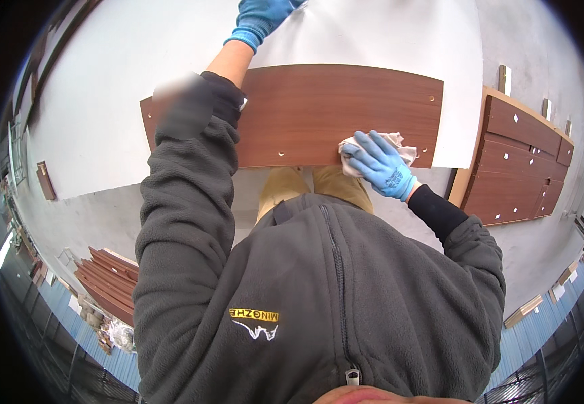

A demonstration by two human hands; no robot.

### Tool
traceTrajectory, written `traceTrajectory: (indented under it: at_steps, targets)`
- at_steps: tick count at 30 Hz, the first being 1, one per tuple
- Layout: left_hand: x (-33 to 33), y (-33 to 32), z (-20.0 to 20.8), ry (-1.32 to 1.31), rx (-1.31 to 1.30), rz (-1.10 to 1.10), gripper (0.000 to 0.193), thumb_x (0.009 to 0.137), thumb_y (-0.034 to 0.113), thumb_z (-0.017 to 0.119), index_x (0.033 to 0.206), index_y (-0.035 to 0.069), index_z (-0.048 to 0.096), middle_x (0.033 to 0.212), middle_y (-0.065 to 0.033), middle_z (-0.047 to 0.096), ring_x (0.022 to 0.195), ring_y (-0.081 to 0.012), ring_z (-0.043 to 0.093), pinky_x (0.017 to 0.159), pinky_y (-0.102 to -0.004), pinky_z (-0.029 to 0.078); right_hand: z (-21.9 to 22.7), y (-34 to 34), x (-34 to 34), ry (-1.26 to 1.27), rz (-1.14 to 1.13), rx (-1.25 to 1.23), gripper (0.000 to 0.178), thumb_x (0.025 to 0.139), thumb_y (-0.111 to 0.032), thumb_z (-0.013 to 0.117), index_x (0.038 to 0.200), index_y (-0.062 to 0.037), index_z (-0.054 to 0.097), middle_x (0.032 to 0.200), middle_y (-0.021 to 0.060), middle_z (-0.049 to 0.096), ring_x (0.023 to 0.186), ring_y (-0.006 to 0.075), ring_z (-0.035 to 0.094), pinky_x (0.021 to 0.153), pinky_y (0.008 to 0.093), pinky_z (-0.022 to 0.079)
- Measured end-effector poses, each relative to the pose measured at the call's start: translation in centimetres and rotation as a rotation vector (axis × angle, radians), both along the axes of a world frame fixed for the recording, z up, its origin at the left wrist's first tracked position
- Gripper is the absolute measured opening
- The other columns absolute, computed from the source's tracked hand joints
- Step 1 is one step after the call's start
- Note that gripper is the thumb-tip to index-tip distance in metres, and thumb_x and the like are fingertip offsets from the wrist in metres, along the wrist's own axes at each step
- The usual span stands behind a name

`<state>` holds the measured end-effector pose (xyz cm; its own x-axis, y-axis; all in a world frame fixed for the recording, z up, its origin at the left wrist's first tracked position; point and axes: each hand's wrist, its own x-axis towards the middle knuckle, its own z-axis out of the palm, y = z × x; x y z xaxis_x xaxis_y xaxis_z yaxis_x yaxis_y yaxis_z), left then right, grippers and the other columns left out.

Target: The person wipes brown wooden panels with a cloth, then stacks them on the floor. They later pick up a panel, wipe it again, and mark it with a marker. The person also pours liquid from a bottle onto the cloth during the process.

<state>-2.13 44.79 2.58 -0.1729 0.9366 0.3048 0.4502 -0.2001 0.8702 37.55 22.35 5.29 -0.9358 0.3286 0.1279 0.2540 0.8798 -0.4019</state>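
Nearest the camera: the person's dark grey zip fleece (319,296) fills the lower middle, tan trousers (312,188) showing just past it.

Right hand (381,163), blue glove, comes in from the lower right on a black sleeve. It lies palm down with fingers spread, pressing a crumpled white cloth (399,145) onto the brown wood panel (332,111). So the hand is grasping the cloth, flat against the panel's near edge, toward its right end. Cloth bunches out past the fingertips on the far side.

The panel is a long reddish-brown laminate board, lying flat across the white worktop (124,60), long side running left to right, right in front of the person. Small drill holes show near its near edge and right end. Its near edge hangs just over the worktop's front, above the trousers.

Left hand (260,19), also blue-gloved, reaches well forward past the panel's far edge, bare forearm between glove and grey sleeve. It sits over the white worktop at the top of the frame; fingers are cut off by the frame edge, so can't tell if it's clenched or released, possibly resting on the white surface.

Further right, apart from the worktop: a stack of similar brown panels (517,161) with small white tags, on a pale board. Lower left on the grey floor (70,222): another pile of brown boards (110,283). One small brown piece (45,180) lies at the left, by the worktop's edge.
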Motion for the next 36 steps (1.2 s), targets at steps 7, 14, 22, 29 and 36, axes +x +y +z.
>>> traceTrajectory:
  at_steps: [7, 14, 22, 29, 36]
  targets:
    - [-9.2, -16.6, 0.4, 0.254, -0.145, 0.366, 0.091, 0.091, 0.048, 0.085, 0.156, -0.004, 0.05, 0.156, -0.0275, 0.056, 0.148, -0.0411, 0.052, 0.122, -0.0454, 0.045, -1.4, -4.8, -11.4, -0.053, 0.126, 0.005, 0.064, 0.082, -0.011, 0.069, 0.146, -0.0094, 0.063, 0.173, 0.0123, 0.041, 0.161, 0.0392, 0.037, 0.132, 0.0594, 0.033]
    - [-20.4, -41.8, -1.5, 0.978, -0.247, 0.811, 0.071, 0.093, 0.047, 0.075, 0.145, 0.002, 0.055, 0.13, -0.0197, 0.059, 0.127, -0.0443, 0.053, 0.108, -0.0609, 0.043, -3.1, -11.0, -30.6, 0.179, 0.084, 0.151, 0.052, 0.089, -0.019, 0.066, 0.139, -0.0057, 0.062, 0.166, 0.016, 0.048, 0.151, 0.0404, 0.048, 0.129, 0.0572, 0.037]
    - [-22.3, -45.2, -7.0, 0.758, -0.549, 0.778, 0.066, 0.098, 0.044, 0.068, 0.15, 0.007, 0.052, 0.136, -0.0174, 0.054, 0.13, -0.0422, 0.05, 0.112, -0.0598, 0.04, -1.5, -8.2, -17.3, -0.09, 0.072, 0.173, 0.047, 0.097, -0.011, 0.062, 0.145, -0.0122, 0.064, 0.171, 0.0106, 0.045, 0.163, 0.0356, 0.035, 0.135, 0.0575, 0.029]
    - [-22.4, -46.1, -8.3, 0.867, -0.497, 0.802, 0.072, 0.104, 0.048, 0.063, 0.158, 0.004, 0.047, 0.159, -0.0274, 0.045, 0.149, -0.0541, 0.037, 0.122, -0.0678, 0.03, -2.1, -8.0, -23.5, -0.045, 0.275, 0.06, 0.066, 0.085, -0.008, 0.069, 0.15, -0.0072, 0.058, 0.176, 0.0129, 0.037, 0.164, 0.0406, 0.031, 0.134, 0.0616, 0.027]
    - [-22.7, -46.0, -7.5, 0.908, -0.483, 0.762, 0.07, 0.102, 0.049, 0.065, 0.154, 0.005, 0.049, 0.155, -0.025, 0.046, 0.145, -0.0523, 0.041, 0.12, -0.0672, 0.032, -2.9, -11.7, -33.7, 0.07, 0.231, 0.15, 0.059, 0.089, -0.016, 0.066, 0.146, -0.0051, 0.059, 0.161, 0.0169, 0.052, 0.158, 0.0414, 0.04, 0.133, 0.0585, 0.031]
